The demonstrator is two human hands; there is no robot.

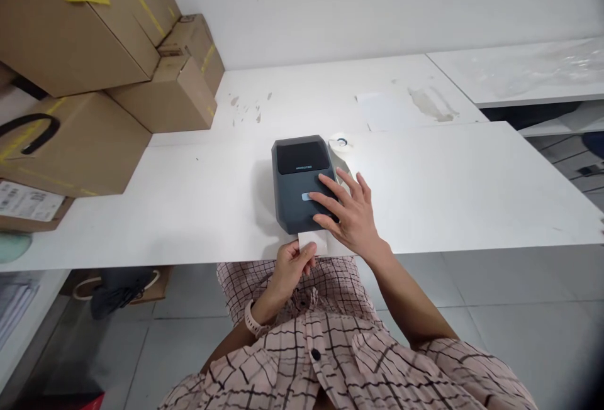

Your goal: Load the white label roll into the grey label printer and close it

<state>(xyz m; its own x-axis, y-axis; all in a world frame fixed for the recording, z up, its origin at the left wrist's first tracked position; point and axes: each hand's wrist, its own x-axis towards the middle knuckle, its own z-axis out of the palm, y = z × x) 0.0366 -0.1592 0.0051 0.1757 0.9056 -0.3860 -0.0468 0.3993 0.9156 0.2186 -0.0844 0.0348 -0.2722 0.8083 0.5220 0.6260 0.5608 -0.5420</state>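
Hands at printer, label by table edge

Your left hand at near edge of worktop, thumb pressed over bent fingers in pinch, left forearm angled inward. Your right hand palm down above worktop, right of left hand and farther in, fingers fanned, right forearm bare, crossing near edge.

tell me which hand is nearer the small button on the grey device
Right: the right hand has a fingertip at the button; the left hand pinches white paper in front of the device.
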